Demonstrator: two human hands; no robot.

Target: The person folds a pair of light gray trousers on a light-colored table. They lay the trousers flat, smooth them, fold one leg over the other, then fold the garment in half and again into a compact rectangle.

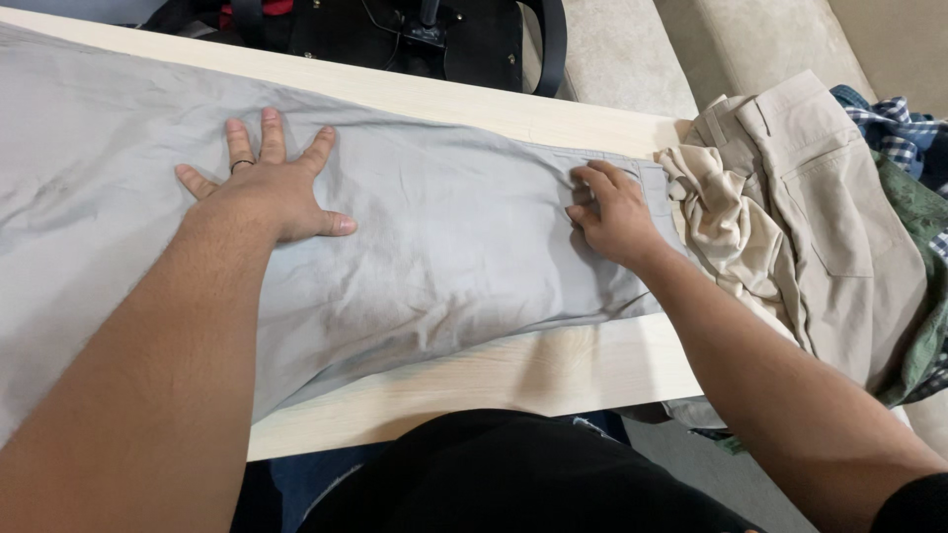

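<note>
Pale grey trousers (444, 247) lie under the spread fingers (272, 133); beyond the curled fingers (592, 188), beige trousers (810, 197), then blue-white checked cloth (894, 128) and green cloth (923, 217).

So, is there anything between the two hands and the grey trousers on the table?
Nothing visible. The left hand lies flat with spread fingers on the grey trousers, and the right hand presses its bent fingers on them near the waistband. The beige trousers lie in a heap beside, at the right.
</note>
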